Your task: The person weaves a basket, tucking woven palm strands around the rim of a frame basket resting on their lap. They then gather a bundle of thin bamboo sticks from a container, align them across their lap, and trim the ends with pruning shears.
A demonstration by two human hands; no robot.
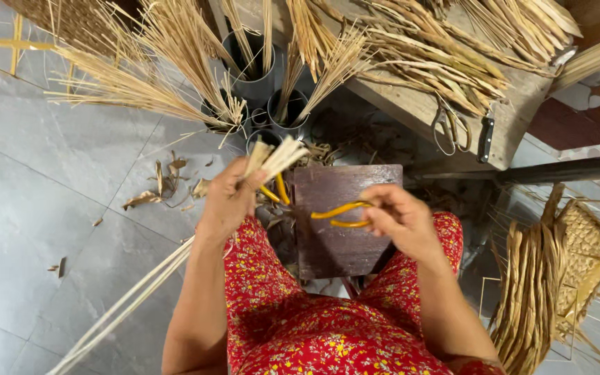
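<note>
My left hand (227,198) grips a bundle of long pale straw strips (276,156); their cut ends stick up past my fingers and their long tails run down to the lower left across the floor. My right hand (401,219) holds the yellow handles of a pair of shears (338,214) over a dark wooden block (345,222) that stands between my knees. More yellow handle shows just beside my left hand. The blades are hidden behind my left hand and the straw. I sit in a red flowered garment.
Dark pipes (258,76) holding upright straw bunches stand ahead. A wooden bench (418,104) carries split strips, scissors (453,125) and a knife (486,139). Woven straw pieces (557,271) lie at right. Dry scraps (161,187) litter the grey tiled floor.
</note>
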